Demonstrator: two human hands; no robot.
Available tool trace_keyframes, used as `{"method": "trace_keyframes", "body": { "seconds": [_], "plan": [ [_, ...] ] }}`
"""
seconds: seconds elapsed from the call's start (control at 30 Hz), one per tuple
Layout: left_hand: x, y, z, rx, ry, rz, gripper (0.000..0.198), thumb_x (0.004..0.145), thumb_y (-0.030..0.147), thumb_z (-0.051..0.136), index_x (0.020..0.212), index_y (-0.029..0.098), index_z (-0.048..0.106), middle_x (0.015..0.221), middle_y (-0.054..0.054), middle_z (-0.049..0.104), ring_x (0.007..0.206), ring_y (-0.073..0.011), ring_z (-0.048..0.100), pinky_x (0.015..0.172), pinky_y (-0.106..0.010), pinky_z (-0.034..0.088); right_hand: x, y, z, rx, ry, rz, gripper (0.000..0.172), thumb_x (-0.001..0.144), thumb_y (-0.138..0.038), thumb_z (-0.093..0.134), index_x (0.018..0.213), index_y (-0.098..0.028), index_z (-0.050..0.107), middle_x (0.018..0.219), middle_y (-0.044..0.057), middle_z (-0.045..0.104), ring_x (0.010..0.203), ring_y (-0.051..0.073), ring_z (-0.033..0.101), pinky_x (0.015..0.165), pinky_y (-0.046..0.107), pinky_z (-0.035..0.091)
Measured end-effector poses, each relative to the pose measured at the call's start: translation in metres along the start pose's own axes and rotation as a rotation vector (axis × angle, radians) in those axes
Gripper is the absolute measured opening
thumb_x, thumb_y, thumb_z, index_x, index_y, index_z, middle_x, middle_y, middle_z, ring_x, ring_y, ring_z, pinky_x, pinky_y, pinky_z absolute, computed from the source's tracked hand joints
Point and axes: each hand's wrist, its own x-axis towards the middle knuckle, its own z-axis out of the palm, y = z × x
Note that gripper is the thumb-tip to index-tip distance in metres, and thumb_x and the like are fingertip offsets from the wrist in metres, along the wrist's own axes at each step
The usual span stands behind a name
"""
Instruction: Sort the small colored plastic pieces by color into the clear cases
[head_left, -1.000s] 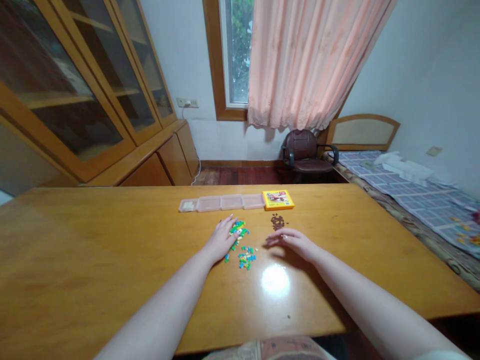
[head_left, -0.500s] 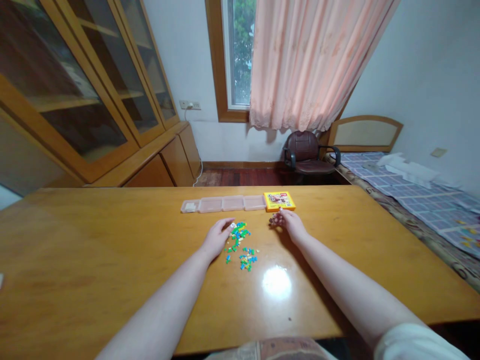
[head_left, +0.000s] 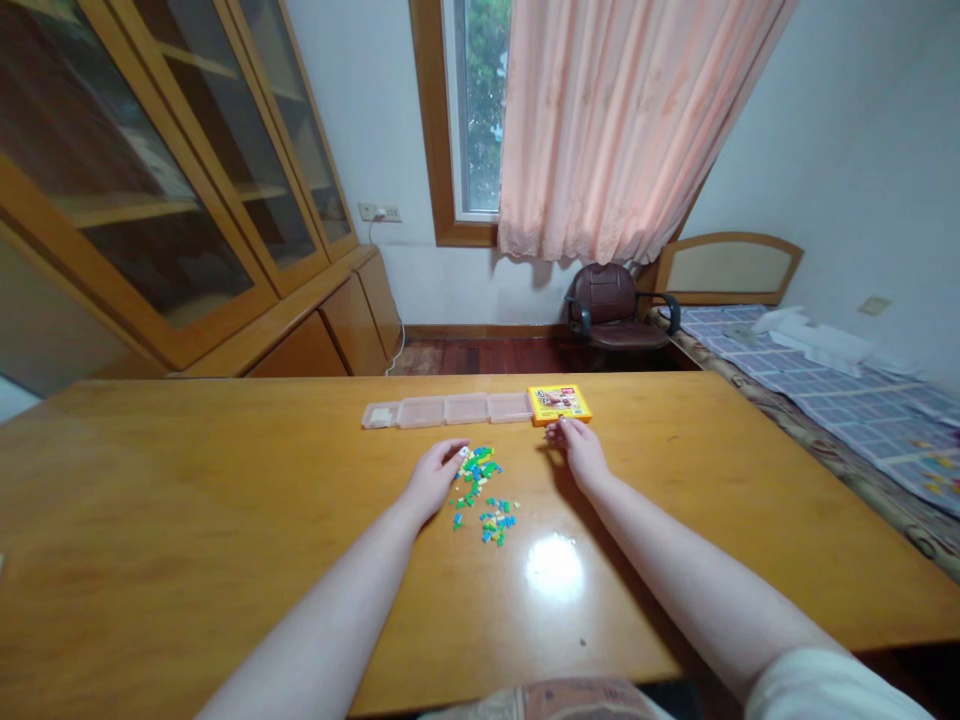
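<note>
My left hand (head_left: 433, 474) lies on the wooden table (head_left: 187, 500) with its fingers stretched out, touching the left edge of a scatter of small blue, green and yellow bricks (head_left: 481, 490). My right hand (head_left: 577, 450) rests flat just in front of the yellow box (head_left: 559, 403), fingers extended toward it and covering the small pile of brown pieces; I cannot make out anything held in it. A clear plastic tray (head_left: 448, 409) with several compartments lies left of the yellow box.
A dark swivel chair (head_left: 611, 310) stands beyond the table's far edge under a pink curtain (head_left: 615, 120). Glass-door wooden cabinets (head_left: 150, 180) line the left wall. A bed (head_left: 840, 390) with a checked cover runs along the right.
My right hand has moved forward from the table's middle to just before the yellow box, over the brown pieces. My left hand has stayed by the coloured bricks.
</note>
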Motion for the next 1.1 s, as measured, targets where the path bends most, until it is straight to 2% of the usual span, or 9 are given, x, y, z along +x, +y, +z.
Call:
{"method": "trace_keyframes", "body": {
  "seconds": [0.07, 0.13, 0.2, 0.3, 0.6, 0.8, 0.9, 0.97, 1.1],
  "plan": [
    [0.000, 0.001, 0.000, 0.010, 0.001, 0.008, 0.036, 0.080, 0.040, 0.057, 0.104, 0.016, 0.067, 0.107, -0.009, 0.070, 0.103, -0.0250, 0.063, 0.097, -0.042, 0.046, 0.007, -0.005, -0.018, -0.344, -0.049, -0.209, 0.043, 0.087, -0.054, 0.046, 0.097, -0.018, 0.067, 0.103, 0.011, 0.070, 0.101, 0.027, 0.063, 0.094, 0.045, 0.045],
    [0.001, 0.001, 0.001, 0.021, 0.000, 0.015, 0.035, 0.080, 0.039, 0.057, 0.103, 0.016, 0.068, 0.106, -0.009, 0.071, 0.103, -0.0250, 0.063, 0.097, -0.042, 0.046, 0.012, -0.009, -0.031, -0.675, -0.201, -0.377, 0.045, 0.089, -0.048, 0.046, 0.121, -0.020, 0.060, 0.132, 0.012, 0.057, 0.126, 0.028, 0.047, 0.107, 0.046, 0.033],
    [0.001, 0.002, 0.001, 0.029, -0.002, 0.014, 0.034, 0.080, 0.039, 0.057, 0.102, 0.016, 0.068, 0.106, -0.009, 0.071, 0.102, -0.0251, 0.064, 0.097, -0.042, 0.046, 0.014, -0.009, -0.038, -0.937, -0.325, -0.395, 0.054, 0.091, -0.047, 0.044, 0.138, -0.020, 0.047, 0.146, 0.012, 0.042, 0.137, 0.027, 0.034, 0.113, 0.048, 0.023],
    [0.000, 0.002, 0.000, 0.036, -0.005, 0.011, 0.033, 0.080, 0.038, 0.057, 0.102, 0.016, 0.067, 0.106, -0.009, 0.071, 0.102, -0.0252, 0.064, 0.097, -0.043, 0.046, 0.011, -0.003, -0.038, -1.152, -0.412, -0.337, 0.060, 0.094, -0.047, 0.039, 0.146, -0.018, 0.034, 0.151, 0.012, 0.033, 0.141, 0.026, 0.025, 0.114, 0.050, 0.016],
    [0.001, -0.001, 0.000, 0.042, -0.017, 0.013, 0.032, 0.079, 0.036, 0.058, 0.102, 0.016, 0.067, 0.106, -0.009, 0.071, 0.102, -0.0251, 0.064, 0.097, -0.042, 0.046, -0.005, 0.002, -0.032, -1.266, -0.355, -0.279, 0.065, 0.093, -0.056, 0.036, 0.146, -0.018, 0.033, 0.151, 0.012, 0.034, 0.139, 0.028, 0.029, 0.113, 0.053, 0.014],
    [0.000, 0.001, 0.000, 0.042, -0.006, 0.003, 0.033, 0.080, 0.037, 0.058, 0.104, 0.016, 0.068, 0.108, -0.009, 0.070, 0.104, -0.0250, 0.062, 0.098, -0.042, 0.044, -0.014, -0.004, -0.026, -1.264, -0.286, -0.294, 0.063, 0.094, -0.053, 0.037, 0.145, -0.015, 0.036, 0.149, 0.014, 0.036, 0.139, 0.028, 0.029, 0.114, 0.052, 0.014],
    [0.000, 0.001, 0.000, 0.035, 0.019, 0.014, 0.032, 0.080, 0.037, 0.058, 0.103, 0.017, 0.068, 0.107, -0.009, 0.070, 0.104, -0.0249, 0.062, 0.098, -0.042, 0.044, -0.013, -0.011, -0.009, -1.239, -0.275, -0.371, 0.064, 0.094, -0.052, 0.037, 0.145, -0.014, 0.035, 0.152, 0.014, 0.031, 0.142, 0.026, 0.023, 0.115, 0.050, 0.013],
    [0.000, 0.000, 0.001, 0.021, 0.029, 0.018, 0.032, 0.080, 0.037, 0.058, 0.103, 0.017, 0.068, 0.107, -0.009, 0.070, 0.104, -0.0248, 0.063, 0.098, -0.042, 0.044, -0.008, -0.017, 0.007, -1.238, -0.344, -0.430, 0.066, 0.093, -0.053, 0.038, 0.146, -0.013, 0.033, 0.152, 0.015, 0.030, 0.143, 0.026, 0.021, 0.115, 0.049, 0.011],
    [0.001, -0.004, 0.001, -0.005, 0.032, 0.019, 0.033, 0.079, 0.038, 0.059, 0.103, 0.017, 0.068, 0.108, -0.009, 0.070, 0.104, -0.0246, 0.063, 0.098, -0.042, 0.044, 0.002, -0.023, 0.039, -1.256, -0.393, -0.513, 0.068, 0.093, -0.053, 0.039, 0.146, -0.012, 0.031, 0.153, 0.016, 0.027, 0.143, 0.027, 0.020, 0.115, 0.052, 0.002]
  ]
}}
